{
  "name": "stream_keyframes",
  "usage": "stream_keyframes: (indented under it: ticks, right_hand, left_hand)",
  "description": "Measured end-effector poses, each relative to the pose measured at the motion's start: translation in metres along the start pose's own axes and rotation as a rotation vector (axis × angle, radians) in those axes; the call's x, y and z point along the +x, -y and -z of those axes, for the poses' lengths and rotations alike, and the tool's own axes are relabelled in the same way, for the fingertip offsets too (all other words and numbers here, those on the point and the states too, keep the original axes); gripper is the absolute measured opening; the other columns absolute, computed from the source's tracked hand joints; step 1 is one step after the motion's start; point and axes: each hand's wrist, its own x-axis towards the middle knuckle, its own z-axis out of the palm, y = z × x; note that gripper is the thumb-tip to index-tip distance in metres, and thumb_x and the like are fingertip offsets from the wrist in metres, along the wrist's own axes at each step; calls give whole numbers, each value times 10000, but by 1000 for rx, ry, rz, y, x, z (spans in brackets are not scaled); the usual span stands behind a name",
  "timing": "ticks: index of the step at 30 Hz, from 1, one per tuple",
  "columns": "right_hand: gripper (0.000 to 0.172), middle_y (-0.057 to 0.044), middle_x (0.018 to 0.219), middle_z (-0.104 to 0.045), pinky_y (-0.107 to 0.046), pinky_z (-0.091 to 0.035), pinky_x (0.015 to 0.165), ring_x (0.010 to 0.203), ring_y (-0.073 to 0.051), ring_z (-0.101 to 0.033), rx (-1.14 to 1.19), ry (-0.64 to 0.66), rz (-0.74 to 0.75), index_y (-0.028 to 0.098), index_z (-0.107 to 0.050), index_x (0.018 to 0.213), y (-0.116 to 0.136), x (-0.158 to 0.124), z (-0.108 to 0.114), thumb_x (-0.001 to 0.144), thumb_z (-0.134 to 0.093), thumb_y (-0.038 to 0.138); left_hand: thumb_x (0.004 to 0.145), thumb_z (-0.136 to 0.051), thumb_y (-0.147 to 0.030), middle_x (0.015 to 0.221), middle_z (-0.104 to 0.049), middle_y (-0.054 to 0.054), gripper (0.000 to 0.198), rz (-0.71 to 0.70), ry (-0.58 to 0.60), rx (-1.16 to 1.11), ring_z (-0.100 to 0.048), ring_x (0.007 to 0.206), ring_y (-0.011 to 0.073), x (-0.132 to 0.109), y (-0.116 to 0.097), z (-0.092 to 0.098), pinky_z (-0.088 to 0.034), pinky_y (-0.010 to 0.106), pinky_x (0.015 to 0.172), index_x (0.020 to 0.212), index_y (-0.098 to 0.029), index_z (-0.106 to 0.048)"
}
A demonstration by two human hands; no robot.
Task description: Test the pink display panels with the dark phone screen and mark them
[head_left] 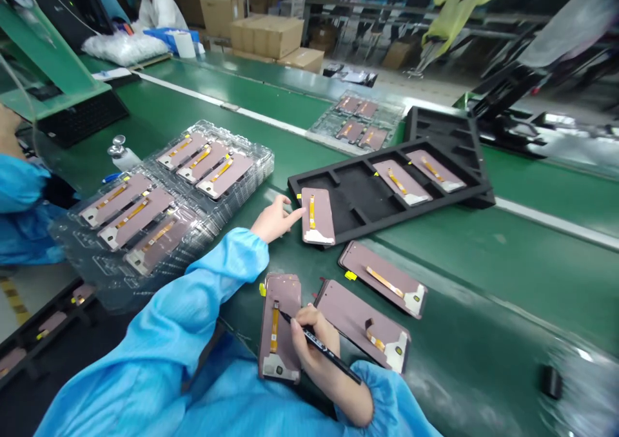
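Left hand (276,220) is touching a screen (322,216) at the black tray's (345,203) left end, grip unclear. Right hand (318,366) is clamping a marker (315,341), pointing at a nearer screen (284,337).

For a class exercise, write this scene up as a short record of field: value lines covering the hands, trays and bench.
Left hand: at the edge of a display panel that overlaps the black tray's near left corner
Right hand: holds a black marker, tip by the flex cable of another panel
Black tray: two more panels in its right compartments
Clear plastic tray: six panels showing, two groups of three
Green bench: two apparent panel stacks beyond the right hand
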Motion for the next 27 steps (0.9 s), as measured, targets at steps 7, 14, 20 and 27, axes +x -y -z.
stream_keyframes:
  ticks: [7, 14, 20, 27]
  right_hand:
    - [105, 12, 698, -570, -263, -470, 584, 613, -140, -593, -10, -50, 31, 234, -503, 823, 4, -2, 0, 921, -490, 197]
    - [112, 5, 716, -562, -249, -461, 552, 613, -132, -572, 105, -78, 116, 230, -509, 867, 23, 3, 34, 903, -493, 125]
    - [129, 11, 725, -549, -263, -459, 534, 601, -132, -559, 156, -182, 56, 230, -533, 880, 22, 7, 68, 914, -496, 112]
    - [113, 17, 688, -529, -276, -447, 511, 591, -142, -550, 205, -203, -33, 227, -530, 858, 10, 8, 65, 932, -515, 144]
  left_hand:
    - [767, -764, -403, 649, -623, -11, 497, 145, 103, -186, -574, 473, 101, 43, -9, -20, -469, 206, 467, 1067, -138, -469]
    - [739, -772, -389, 772, -679, 39, 351, 97, 190, -367, -615, 590, 96, -31, 2, 35, -418, 157, 453, 918, -138, -606]
    - [710, -769, -458, 778, -657, 18, 418, 111, 235, -370, -587, 602, 103, -127, 36, 47, -436, 170, 428, 928, -143, -599]
    - [676, -745, -541, 693, -633, -10, 489, 284, 285, -386, -580, 522, 115, -171, 87, -5, -426, 192, 400, 895, -162, -528]
